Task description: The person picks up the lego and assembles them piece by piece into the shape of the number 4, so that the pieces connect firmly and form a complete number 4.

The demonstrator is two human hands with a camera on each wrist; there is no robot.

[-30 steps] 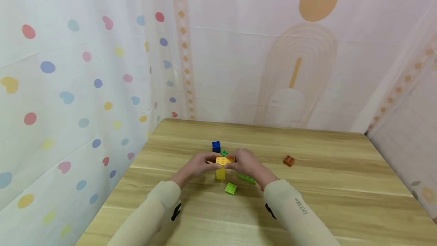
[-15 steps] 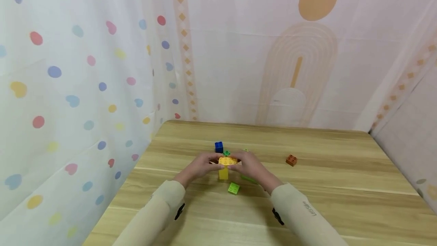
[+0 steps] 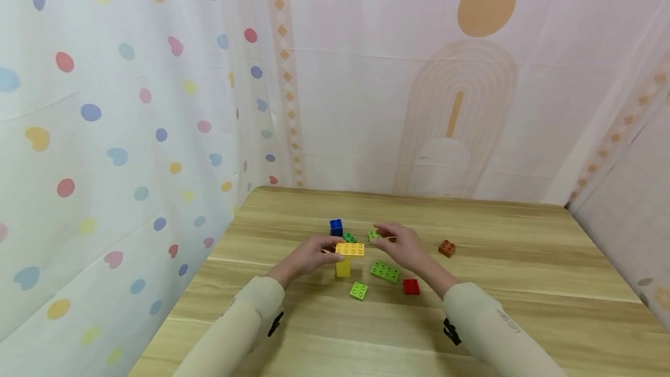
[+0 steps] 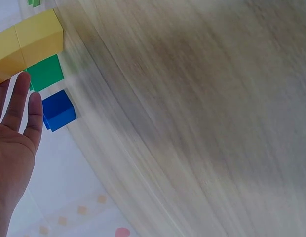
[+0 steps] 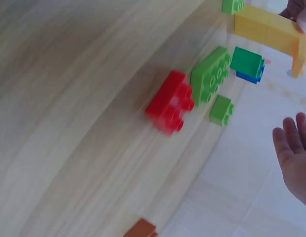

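Fingers [image 4: 17,103] of the left hand [image 3: 310,253] hold stacked yellow bricks [image 3: 343,267].

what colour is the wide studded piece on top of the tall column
The wide studded piece is orange-yellow; the head view shows it best.

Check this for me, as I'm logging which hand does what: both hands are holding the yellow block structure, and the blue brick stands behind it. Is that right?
Not quite: only the left hand is holding the yellow block structure. The head view shows the right hand apart from it. The blue brick does stand behind it.
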